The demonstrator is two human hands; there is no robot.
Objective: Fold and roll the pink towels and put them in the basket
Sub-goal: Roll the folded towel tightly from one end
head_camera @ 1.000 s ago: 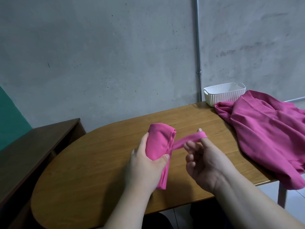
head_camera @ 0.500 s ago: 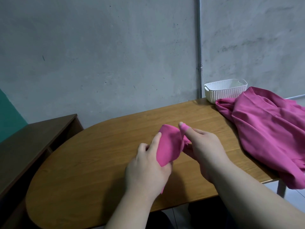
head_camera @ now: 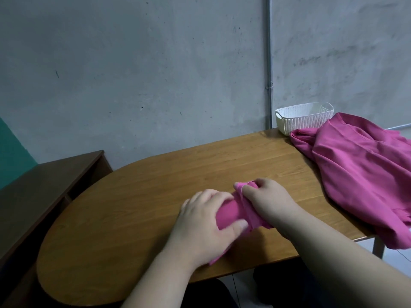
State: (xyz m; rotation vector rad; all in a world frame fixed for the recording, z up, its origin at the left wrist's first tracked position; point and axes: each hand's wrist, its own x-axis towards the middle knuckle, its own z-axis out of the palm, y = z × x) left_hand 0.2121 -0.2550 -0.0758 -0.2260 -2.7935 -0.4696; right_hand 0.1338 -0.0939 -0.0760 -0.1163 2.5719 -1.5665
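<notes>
A rolled pink towel point(head_camera: 229, 213) lies low over the wooden table point(head_camera: 142, 196), near its front middle. My left hand point(head_camera: 200, 221) wraps the roll's left end, thumb across the front. My right hand point(head_camera: 269, 201) grips the roll's right part, fingers pinching a fold of its loose end at the top. A corner of the towel hangs out below my left wrist. A white perforated basket point(head_camera: 302, 118) stands at the table's far right corner; nothing shows above its rim. A heap of loose pink towels point(head_camera: 360, 170) lies in front of the basket, draping over the right edge.
A concrete wall with a vertical pipe point(head_camera: 268, 63) rises behind the table. A dark brown side cabinet point(head_camera: 44, 181) stands to the left, lower than the table. The table's rounded left end curves toward me.
The roll was held up with a strip pulled out to the right. My right hand has brought that strip onto the roll, and both hands have lowered the roll toward the table.
</notes>
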